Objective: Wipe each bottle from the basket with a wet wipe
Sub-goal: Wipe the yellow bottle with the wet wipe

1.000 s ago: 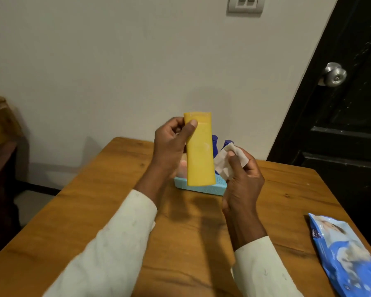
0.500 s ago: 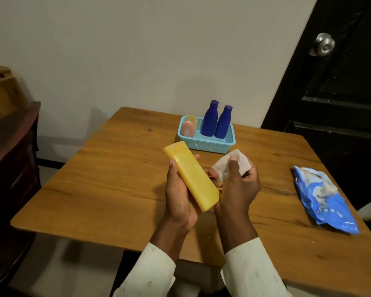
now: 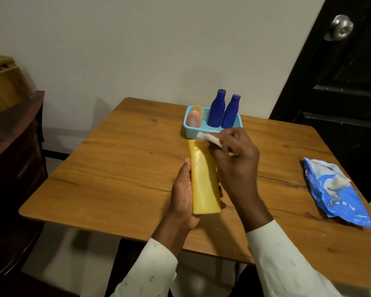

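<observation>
My left hand [image 3: 181, 194] grips a flat yellow bottle [image 3: 202, 179] from its left side and underneath, holding it lengthwise above the wooden table [image 3: 120, 168]. My right hand [image 3: 234, 159] pinches a white wet wipe [image 3: 209, 139] against the bottle's far end. Behind them stands a light blue basket [image 3: 214, 131] holding two upright dark blue bottles [image 3: 216, 109] [image 3: 231, 111], plus a pinkish bottle [image 3: 193, 119] and a pale yellow one [image 3: 197, 108] at its left end.
A blue wet-wipe pack [image 3: 336, 192] lies on the table's right side. A black door with a metal knob [image 3: 341, 27] is at the right. A dark wooden cabinet [image 3: 13, 151] stands left of the table, close to its edge.
The yellow bottle has come down from upright in front of the basket to lying flat in my left hand. My right hand has brought the wipe onto the bottle's far end.
</observation>
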